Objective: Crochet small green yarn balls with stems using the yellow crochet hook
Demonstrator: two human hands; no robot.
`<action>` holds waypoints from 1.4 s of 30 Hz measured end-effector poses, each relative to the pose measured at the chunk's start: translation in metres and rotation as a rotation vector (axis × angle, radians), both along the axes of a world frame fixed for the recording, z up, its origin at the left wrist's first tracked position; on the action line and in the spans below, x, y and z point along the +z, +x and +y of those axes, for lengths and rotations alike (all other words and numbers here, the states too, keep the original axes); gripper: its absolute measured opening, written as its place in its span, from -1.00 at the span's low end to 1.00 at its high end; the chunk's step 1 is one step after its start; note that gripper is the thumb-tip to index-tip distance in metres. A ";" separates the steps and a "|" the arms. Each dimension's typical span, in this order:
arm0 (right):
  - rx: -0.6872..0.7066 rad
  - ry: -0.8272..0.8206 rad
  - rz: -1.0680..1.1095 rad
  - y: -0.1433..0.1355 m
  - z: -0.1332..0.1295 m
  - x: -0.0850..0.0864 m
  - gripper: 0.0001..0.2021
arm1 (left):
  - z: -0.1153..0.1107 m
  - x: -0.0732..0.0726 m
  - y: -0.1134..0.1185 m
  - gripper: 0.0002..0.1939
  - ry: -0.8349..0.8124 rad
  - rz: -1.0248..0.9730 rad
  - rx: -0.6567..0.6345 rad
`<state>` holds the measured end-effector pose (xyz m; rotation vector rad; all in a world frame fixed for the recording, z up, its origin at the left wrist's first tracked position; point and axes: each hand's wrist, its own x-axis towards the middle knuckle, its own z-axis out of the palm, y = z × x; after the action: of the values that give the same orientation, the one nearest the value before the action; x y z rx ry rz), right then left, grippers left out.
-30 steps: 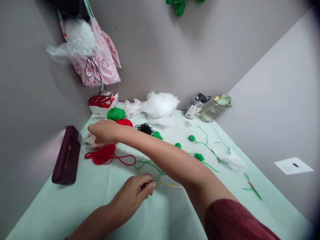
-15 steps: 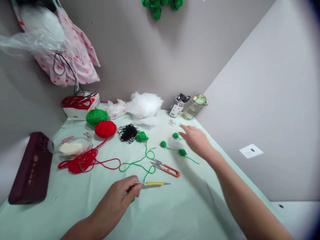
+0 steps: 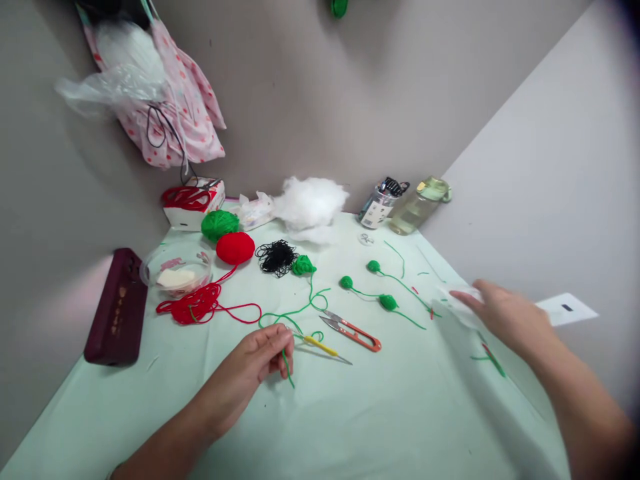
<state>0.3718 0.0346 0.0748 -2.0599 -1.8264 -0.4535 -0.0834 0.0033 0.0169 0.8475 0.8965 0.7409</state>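
Note:
My left hand (image 3: 267, 350) is closed in a pinch on a crochet hook (image 3: 321, 345) with a yellow handle, its metal end pointing right. A green yarn tail (image 3: 288, 370) hangs from the same fingers. At the table's right side, my right hand (image 3: 507, 317) appears to pinch a thin whitish translucent sheet (image 3: 460, 308); its far fingers are hidden. Between the hands lie orange-handled thread snips (image 3: 353, 332) and three small green yarn balls with tails, one ball (image 3: 388, 302) nearest the snips. A larger green yarn piece (image 3: 303, 265) trails a loose strand towards my left hand.
Red yarn (image 3: 193, 303), a red ball (image 3: 235, 248), a green ball (image 3: 220, 225), black cord (image 3: 277, 258) and a clear bowl (image 3: 177, 270) lie left. White stuffing (image 3: 311, 203), a pen holder (image 3: 379, 205) and a bottle (image 3: 420, 207) stand behind. A dark red phone-like object (image 3: 116, 307) stands far left.
My right hand has moved from beside the small green balls to the right side of the table. My left hand has turned, showing more fingers and the yarn tail. The view has shifted right.

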 end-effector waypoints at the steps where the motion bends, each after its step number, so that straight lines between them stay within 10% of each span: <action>1: 0.005 0.000 -0.027 -0.013 0.000 0.003 -0.61 | 0.001 0.001 0.000 -0.57 -0.032 -0.053 0.037; 5: 0.317 0.027 0.030 -0.109 -0.015 -0.002 -0.63 | 0.002 0.006 0.003 -0.63 -0.095 -0.143 0.116; 8: 0.701 -0.245 0.135 -0.190 -0.030 -0.025 -0.60 | 0.001 0.011 0.008 -0.66 -0.088 -0.163 0.100; 12: 0.762 -0.409 -0.126 -0.243 -0.035 -0.060 -0.74 | 0.002 0.027 0.011 -0.67 -0.085 -0.223 0.068; 18: 0.637 -0.489 0.105 -0.221 -0.028 -0.048 -0.66 | 0.018 0.055 0.011 -0.74 -0.059 -0.327 0.204; 23: 0.387 -0.486 0.994 -0.185 -0.018 -0.010 -0.95 | 0.022 0.042 0.024 -0.78 -0.085 -0.356 0.379; 28: 0.372 -0.612 1.746 -0.198 -0.018 -0.006 -0.92 | 0.013 0.024 0.038 -0.71 -0.031 -0.187 0.419; 31: 0.409 -0.951 1.854 -0.225 -0.028 -0.016 -0.76 | 0.007 0.016 0.043 -0.71 0.031 -0.055 0.445; 37: 0.253 -0.670 1.965 -0.246 -0.036 -0.031 -0.55 | -0.002 0.002 0.047 -0.80 0.241 0.172 0.269; 42: 0.266 -0.539 1.961 -0.235 -0.029 -0.029 -0.57 | 0.000 0.003 0.048 -0.74 0.059 0.072 0.252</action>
<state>0.1366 0.0054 0.0462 -1.1642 -0.7538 1.6542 -0.0356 0.0030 0.0200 0.8263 1.0624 0.9638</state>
